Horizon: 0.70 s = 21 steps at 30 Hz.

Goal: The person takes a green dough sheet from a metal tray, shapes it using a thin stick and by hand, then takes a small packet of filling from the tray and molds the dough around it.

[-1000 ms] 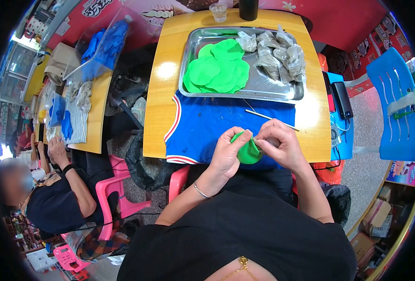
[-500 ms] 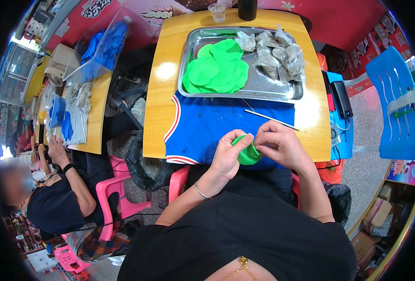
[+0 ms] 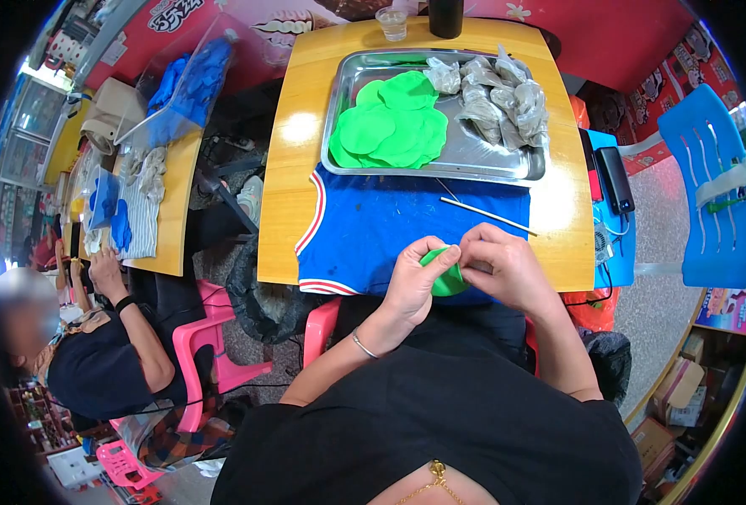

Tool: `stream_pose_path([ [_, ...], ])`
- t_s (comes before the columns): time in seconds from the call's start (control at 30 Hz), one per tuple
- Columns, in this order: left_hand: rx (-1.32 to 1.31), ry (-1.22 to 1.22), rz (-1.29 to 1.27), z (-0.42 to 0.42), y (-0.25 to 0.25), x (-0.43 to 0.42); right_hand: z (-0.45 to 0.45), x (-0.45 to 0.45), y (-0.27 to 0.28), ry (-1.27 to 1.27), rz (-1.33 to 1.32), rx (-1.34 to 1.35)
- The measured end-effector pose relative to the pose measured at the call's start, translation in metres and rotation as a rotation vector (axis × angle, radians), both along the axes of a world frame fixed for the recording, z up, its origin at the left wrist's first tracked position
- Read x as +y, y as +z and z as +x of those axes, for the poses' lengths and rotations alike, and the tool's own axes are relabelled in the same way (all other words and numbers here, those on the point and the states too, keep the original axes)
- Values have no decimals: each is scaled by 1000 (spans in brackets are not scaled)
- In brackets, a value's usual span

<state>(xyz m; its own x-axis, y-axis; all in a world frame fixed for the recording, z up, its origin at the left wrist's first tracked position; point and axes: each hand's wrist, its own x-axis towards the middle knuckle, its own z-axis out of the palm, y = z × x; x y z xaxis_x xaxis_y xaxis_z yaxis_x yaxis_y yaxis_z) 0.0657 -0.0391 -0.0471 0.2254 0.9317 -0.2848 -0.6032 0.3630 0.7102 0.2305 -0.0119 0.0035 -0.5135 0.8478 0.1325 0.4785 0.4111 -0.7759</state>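
Observation:
My left hand grips a bright green, soft-looking round piece, its thumb laid over the top. At the right edge of that piece, my right hand has its thumb and fingers pressed together; the fold between them is mostly hidden. Both hands are over the near edge of a blue jersey with red and white trim. A thin pale stick lies on the jersey. Beyond it, several flat green rounds overlap in a metal tray, beside several knotted plastic bags with greyish contents.
The wooden table also bears a clear cup and a dark bottle at the back. A blue chair stands right. At left, another person works at a second table with blue pieces.
The green piece has been turned slightly, showing less of its surface, and my right fingers have shifted along its edge. The person at left has moved their hand a little.

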Motion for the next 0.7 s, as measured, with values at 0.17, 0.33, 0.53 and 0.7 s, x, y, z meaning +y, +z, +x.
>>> stream_pose_path([
  [0.17, 156, -5, 110, 4, 9, -3, -8, -5, -1, -235, -94, -152],
  [0.33, 478, -53, 302, 4, 6, -2, -7, -7, -9, -175, -187, -1],
  [0.53, 663, 139, 650, -4, 41, 6, 0, -4, -21, -174, -364, 14],
  [0.7, -49, -436, 1258, -18, 149, 9, 1, 0, -37, -186, -482, 56],
])
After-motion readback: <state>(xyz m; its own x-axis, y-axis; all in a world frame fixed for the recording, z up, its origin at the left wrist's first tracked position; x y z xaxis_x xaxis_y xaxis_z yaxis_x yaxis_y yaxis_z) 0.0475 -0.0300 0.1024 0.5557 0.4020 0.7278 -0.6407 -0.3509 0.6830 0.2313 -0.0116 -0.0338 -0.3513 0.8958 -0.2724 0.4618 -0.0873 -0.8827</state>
